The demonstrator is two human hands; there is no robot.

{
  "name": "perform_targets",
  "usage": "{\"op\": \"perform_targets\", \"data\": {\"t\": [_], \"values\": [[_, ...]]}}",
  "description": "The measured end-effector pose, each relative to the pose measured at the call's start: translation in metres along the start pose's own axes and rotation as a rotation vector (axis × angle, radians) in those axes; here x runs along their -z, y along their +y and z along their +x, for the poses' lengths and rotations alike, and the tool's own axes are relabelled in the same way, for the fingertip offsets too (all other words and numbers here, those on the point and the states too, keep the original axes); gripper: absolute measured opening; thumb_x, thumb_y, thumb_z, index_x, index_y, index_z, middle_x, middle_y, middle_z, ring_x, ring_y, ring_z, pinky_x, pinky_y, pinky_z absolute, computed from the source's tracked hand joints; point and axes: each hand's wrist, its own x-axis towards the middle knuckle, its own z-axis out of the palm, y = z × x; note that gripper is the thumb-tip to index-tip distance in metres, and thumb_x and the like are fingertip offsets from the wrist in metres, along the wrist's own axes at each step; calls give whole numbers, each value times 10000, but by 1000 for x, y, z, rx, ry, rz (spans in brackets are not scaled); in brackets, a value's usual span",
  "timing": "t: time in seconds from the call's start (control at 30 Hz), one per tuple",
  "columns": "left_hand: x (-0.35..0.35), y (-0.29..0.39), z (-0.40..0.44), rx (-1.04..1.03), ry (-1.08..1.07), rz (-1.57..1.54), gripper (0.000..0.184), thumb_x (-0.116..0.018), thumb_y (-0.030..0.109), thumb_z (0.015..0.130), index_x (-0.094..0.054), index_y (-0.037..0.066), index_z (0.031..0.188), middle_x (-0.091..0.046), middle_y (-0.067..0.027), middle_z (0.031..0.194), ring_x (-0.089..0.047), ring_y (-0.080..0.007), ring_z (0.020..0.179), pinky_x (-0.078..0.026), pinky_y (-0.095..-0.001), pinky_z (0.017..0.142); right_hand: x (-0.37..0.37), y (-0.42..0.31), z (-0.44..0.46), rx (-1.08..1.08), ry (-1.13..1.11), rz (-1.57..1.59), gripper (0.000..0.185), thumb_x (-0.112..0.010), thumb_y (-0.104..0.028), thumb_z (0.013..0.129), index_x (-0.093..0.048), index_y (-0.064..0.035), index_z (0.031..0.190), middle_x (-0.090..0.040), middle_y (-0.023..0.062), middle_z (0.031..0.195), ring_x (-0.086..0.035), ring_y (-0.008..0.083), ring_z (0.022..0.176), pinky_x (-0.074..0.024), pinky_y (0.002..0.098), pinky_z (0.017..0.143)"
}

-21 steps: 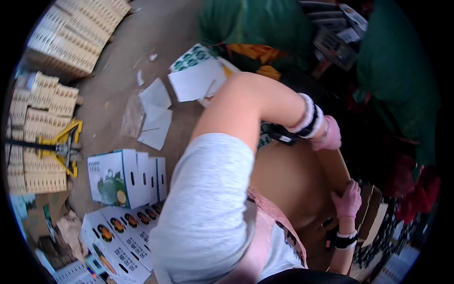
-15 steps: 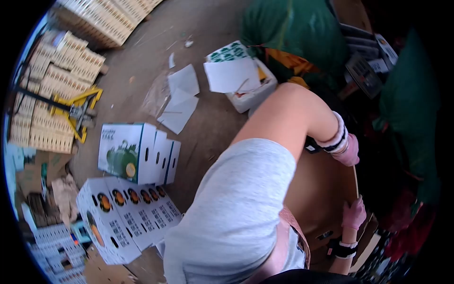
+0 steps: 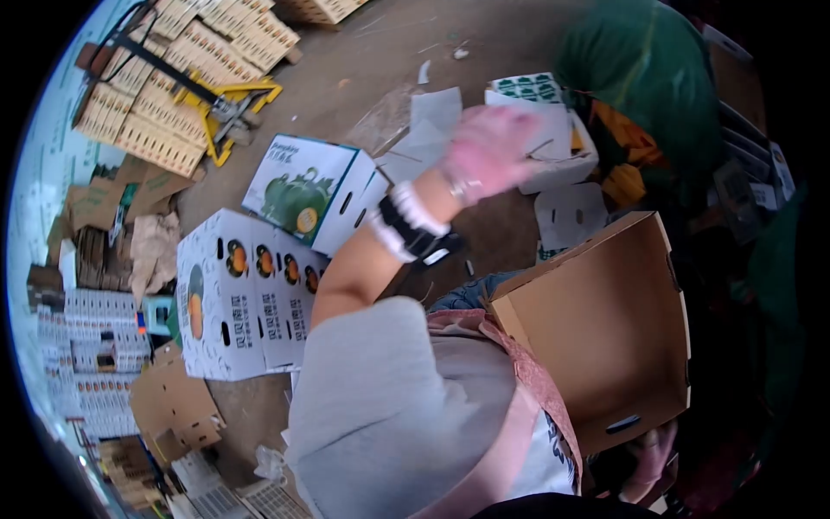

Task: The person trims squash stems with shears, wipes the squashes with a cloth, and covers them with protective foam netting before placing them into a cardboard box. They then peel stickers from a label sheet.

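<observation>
My left hand [image 3: 491,154], in a pink glove with a banded wrist, is raised over the floor in front of the white foam box. Motion smears its fingers, so its grip is unclear. An open cardboard box [image 3: 596,337] with a plain brown inside leans tilted against my apron at the right. At the box's lower edge, close to the oval handle hole [image 3: 622,424], my right hand [image 3: 650,463] grips the wall from outside. Part of that hand is in shadow.
Left of me stand white printed cartons [image 3: 246,294] and a carton with a green pumpkin picture [image 3: 298,190]. A yellow pallet jack [image 3: 226,112] is by stacked cartons. The white foam box [image 3: 562,173] and a green sack [image 3: 644,86] lie ahead.
My left hand has let go of the box and swung up and leftward. The box has tilted, showing its inside more fully. My right hand is lower, and the view has turned left.
</observation>
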Motion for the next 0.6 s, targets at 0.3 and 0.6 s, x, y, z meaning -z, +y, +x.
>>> {"op": "perform_targets", "data": {"t": [0.3, 0.6], "values": [[-150, 36, -221, 406, -1461, 259, 376, -547, 407, 825, -647, 176, 1105, -618, -70, 1155, -578, -278, 1064, -434, -508, 840, -74, 61, 24, 199, 17, 25, 478, -525, -170, 853, -431, 2, 1289, -468, 142, 1263, -464, 247, 1121, -369, 366, 960], [-91, 18, -197, 291, -1272, 102, 412, -668, 303, 716, -644, 114, 1081, -636, -83, 1069, -585, -260, 1027, -436, -389, 880, 46, -15, 203, 0, 289, 184, 380, -553, -151, 816, -514, -36, 1175, -538, 126, 1136, -543, 253, 1023, -465, 382, 842]]}}
